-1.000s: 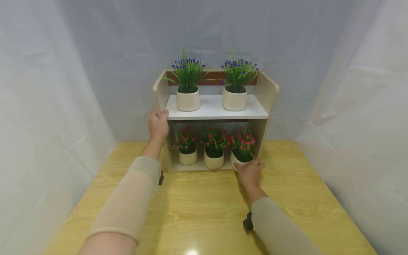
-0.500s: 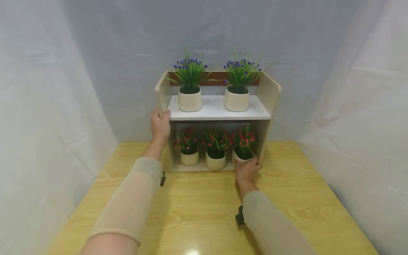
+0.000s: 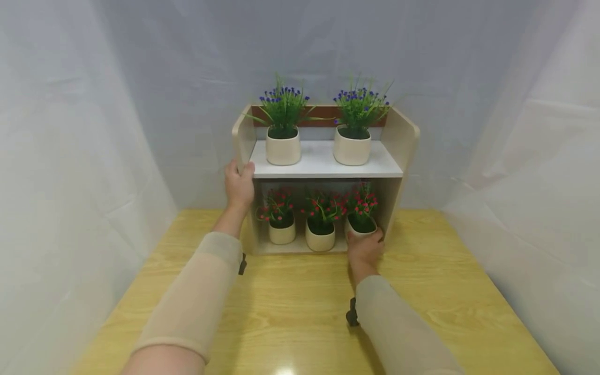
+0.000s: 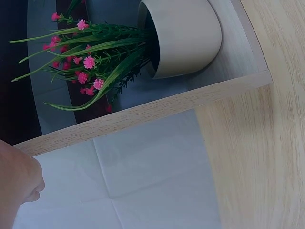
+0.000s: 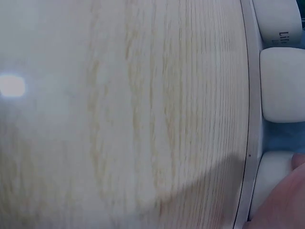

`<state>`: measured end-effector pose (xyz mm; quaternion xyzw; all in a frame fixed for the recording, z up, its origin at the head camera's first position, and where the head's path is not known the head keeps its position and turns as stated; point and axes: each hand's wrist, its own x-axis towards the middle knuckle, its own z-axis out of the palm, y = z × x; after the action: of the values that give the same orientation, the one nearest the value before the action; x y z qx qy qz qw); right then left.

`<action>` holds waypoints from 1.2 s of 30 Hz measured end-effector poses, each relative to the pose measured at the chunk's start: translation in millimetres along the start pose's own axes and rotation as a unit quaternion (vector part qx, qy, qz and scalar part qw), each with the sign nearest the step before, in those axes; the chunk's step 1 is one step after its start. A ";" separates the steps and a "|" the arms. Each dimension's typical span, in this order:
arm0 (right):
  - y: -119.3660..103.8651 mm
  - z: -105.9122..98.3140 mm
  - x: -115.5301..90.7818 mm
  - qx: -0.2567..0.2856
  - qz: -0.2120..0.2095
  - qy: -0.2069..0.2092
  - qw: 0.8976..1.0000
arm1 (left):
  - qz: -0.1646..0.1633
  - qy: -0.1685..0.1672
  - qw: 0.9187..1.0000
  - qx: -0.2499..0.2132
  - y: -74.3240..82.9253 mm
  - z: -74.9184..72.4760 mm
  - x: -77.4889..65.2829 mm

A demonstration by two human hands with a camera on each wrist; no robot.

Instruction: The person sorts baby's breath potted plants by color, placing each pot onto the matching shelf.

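Note:
A two-tier shelf (image 3: 323, 170) stands on the wooden table. My left hand (image 3: 240, 187) grips the shelf's left side panel (image 4: 143, 117) at about the height of the upper board. At the right end of the lower tier is a white pot (image 5: 269, 176) with pink-red flowers (image 3: 363, 202). My right hand (image 3: 366, 249) holds this pot from the front and right, hiding its lower part. To its left on the same tier stand a middle pot (image 3: 321, 240) and a left pot (image 3: 282, 234), both with similar flowers.
Two white pots, a left one (image 3: 283, 151) and a right one (image 3: 352, 151), stand on the upper tier with purple-blue flowers. The wood-grain table (image 3: 300, 302) extends in front. Pale sheeting (image 3: 300, 47) hangs behind and on both sides.
My right hand has moved the right-hand flowerpot slightly back into the lower tier, and the pot has become more upright. The left hand keeps its grip on the side panel.

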<state>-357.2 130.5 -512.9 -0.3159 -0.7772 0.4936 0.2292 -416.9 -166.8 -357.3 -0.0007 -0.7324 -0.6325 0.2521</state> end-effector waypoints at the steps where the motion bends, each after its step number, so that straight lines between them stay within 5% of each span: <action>1: -0.6 -0.3 -0.2 0.001 0.002 -0.003 1.000 | 0.000 0.000 1.000 0.001 0.2 0.3 0.0; 18: -2.0 -2.5 1.1 0.002 0.023 -0.037 0.999 | -0.001 0.001 1.000 0.010 -3.5 3.5 1.4; 25: -6.8 -13.7 1.6 0.023 0.035 -0.059 0.997 | -0.012 -0.025 0.999 0.037 -0.5 -0.1 2.3; 31: -16.0 -36.1 -1.3 0.046 0.022 -0.122 0.991 | 0.025 -0.045 0.993 0.106 0.2 -7.6 -0.5; 36: -16.7 -55.7 -0.6 -0.008 -0.028 -0.203 0.979 | 0.083 -0.096 0.975 0.184 -4.1 -14.5 -11.1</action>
<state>-324.0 159.6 -475.0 -0.1889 -0.8198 0.5350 0.0775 -403.1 -177.5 -364.1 -0.0755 -0.8547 -0.4605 0.2275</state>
